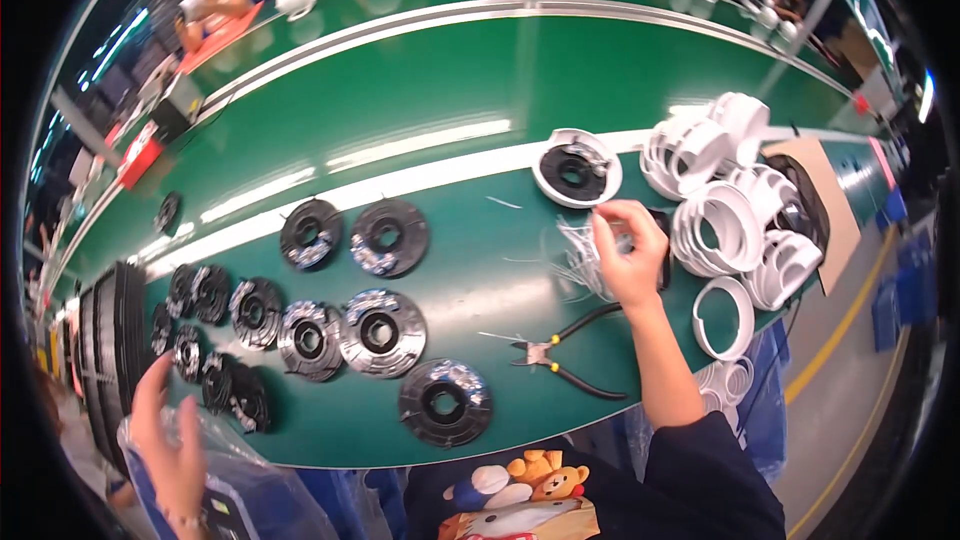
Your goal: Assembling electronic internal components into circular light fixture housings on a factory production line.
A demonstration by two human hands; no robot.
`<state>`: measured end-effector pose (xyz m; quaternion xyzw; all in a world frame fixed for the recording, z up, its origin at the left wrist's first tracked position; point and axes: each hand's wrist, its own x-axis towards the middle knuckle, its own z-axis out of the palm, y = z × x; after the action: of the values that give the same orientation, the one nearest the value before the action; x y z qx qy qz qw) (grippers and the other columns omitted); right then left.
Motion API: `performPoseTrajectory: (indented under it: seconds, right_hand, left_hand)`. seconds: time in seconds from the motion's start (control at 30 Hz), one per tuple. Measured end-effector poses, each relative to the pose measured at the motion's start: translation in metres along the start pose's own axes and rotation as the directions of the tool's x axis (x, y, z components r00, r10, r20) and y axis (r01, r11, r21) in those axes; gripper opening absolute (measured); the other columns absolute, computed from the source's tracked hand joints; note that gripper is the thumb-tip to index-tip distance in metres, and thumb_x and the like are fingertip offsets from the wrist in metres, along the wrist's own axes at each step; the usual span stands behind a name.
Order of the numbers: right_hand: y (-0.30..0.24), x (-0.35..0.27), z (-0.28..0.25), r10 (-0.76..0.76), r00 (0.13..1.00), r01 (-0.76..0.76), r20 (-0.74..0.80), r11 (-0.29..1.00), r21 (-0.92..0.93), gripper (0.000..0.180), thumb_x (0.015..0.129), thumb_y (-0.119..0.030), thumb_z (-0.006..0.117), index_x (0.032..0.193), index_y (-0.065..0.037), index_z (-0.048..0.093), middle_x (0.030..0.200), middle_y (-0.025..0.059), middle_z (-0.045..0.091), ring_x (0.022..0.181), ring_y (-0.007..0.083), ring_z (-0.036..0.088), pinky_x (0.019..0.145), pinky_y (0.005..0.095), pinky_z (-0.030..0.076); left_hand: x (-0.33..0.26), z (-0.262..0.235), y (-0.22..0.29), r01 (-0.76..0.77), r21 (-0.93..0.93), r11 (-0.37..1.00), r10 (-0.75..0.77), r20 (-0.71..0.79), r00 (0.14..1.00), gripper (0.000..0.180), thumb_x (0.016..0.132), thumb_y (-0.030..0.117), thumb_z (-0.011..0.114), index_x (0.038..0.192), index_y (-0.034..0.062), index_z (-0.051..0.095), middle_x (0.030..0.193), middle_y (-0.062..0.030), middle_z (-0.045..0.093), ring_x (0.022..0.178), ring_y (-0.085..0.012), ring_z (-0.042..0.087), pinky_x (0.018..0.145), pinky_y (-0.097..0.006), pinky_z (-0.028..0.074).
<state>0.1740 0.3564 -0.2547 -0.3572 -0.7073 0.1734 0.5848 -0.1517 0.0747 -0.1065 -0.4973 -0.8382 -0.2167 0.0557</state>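
My left hand (168,445) is at the lower left with its fingers apart. It is nearest to a cluster of round black plastic discs with wiring (237,392), and nothing shows in its grasp. Over a heap of thin white plastic strips (580,258), my right hand (635,255) is bent into a pinch. Whatever lies between its fingertips, if anything, is too small to make out. Just beyond it stands a white round housing (577,168) with a black disc inside. Cutting pliers (541,352) with black handles lie on the green table, jaws pointing left.
More black discs (382,330) are spread over the table's left half, beside a tall black stack (105,340). White rings and housings (715,225) are heaped at the right. A green conveyor (420,90) runs behind; a person (215,0) sits across it.
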Motion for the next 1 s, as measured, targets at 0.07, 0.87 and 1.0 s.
performPoseTrajectory:
  seconds: [0.07,0.87,1.0]
  right_hand:
    - [0.013,0.004,-0.014,-0.055,0.997,0.050,-0.052,0.993,-0.109,0.010,0.067,0.001,0.062,0.077,-0.002,0.059,0.073,0.0078,0.059,0.063,0.0157,0.056,0.048,0.0227,0.042]
    - [0.025,-0.005,-0.006,-0.067,0.983,0.139,0.171,0.879,-0.455,0.049,0.069,-0.022,0.062,0.112,-0.005,0.047,0.126,0.0119,0.037,0.119,0.0326,0.030,0.095,0.0527,0.021]
    - [0.024,-0.004,-0.012,-0.155,0.979,0.199,0.134,0.872,-0.447,0.051,0.066,-0.019,0.063,0.113,-0.008,0.047,0.124,0.0115,0.042,0.116,0.0331,0.035,0.097,0.0486,0.021]
  left_hand:
    - [0.042,0.044,0.057,-0.246,-0.225,0.943,0.287,0.170,0.943,0.036,0.069,0.002,0.056,0.105,-0.0008,0.053,0.101,-0.0139,0.057,0.092,-0.0245,0.056,0.080,-0.033,0.042]
    - [0.150,0.307,0.269,0.667,-0.679,0.306,0.287,0.734,0.616,0.021,0.077,0.004,0.044,0.097,-0.0012,0.043,0.089,-0.0135,0.055,0.077,-0.0259,0.059,0.069,-0.045,0.051]
    - [0.165,0.239,0.217,0.520,-0.753,0.404,0.405,0.657,0.636,0.026,0.078,0.006,0.048,0.104,0.0029,0.049,0.092,-0.0082,0.057,0.082,-0.0206,0.059,0.069,-0.043,0.051]
